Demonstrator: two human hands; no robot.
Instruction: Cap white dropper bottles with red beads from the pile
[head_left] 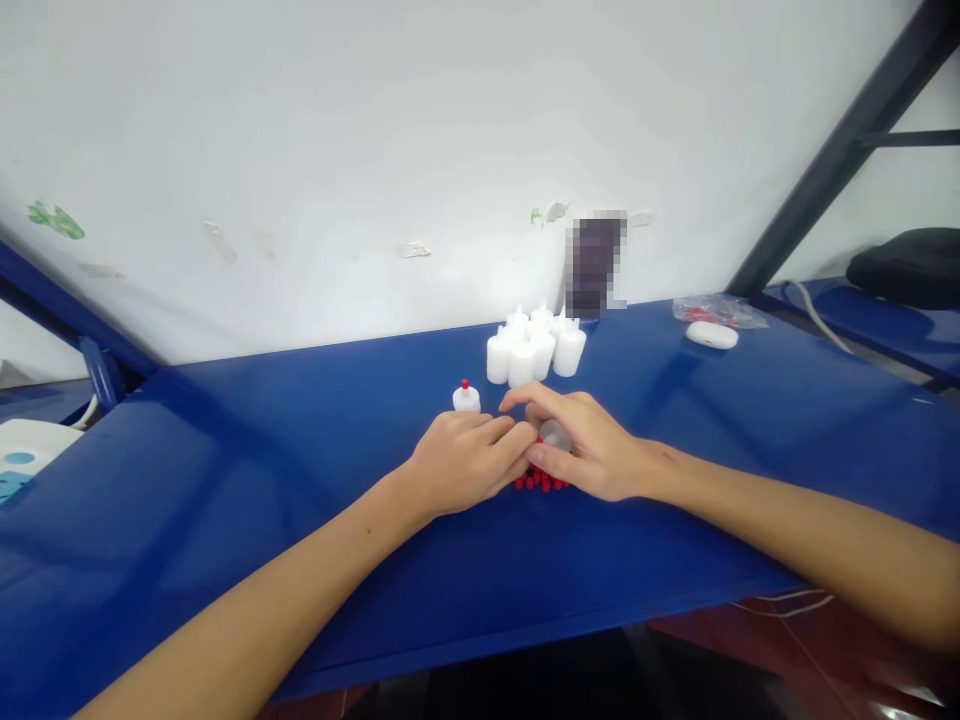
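My two hands meet at the middle of a blue table (pixel 225 480). My right hand (pixel 585 445) is closed round a small white plastic bottle (pixel 556 434) lying sideways in its fingers. My left hand (pixel 461 460) is curled beside it, fingertips pinched at the bottle's end; what they hold is hidden. Under both hands lies a heap of small red caps (pixel 541 483). Just behind my left hand stands one white bottle with a red cap (pixel 466 397). Further back stands a cluster of several uncapped white bottles (pixel 534 347).
A white oval case (pixel 712 335) lies by a clear plastic bag (pixel 720 310) at the back right. A dark metal frame post (pixel 825 160) slants up on the right, with a black bag (pixel 907 265) behind it. A white device (pixel 26 455) sits at the far left.
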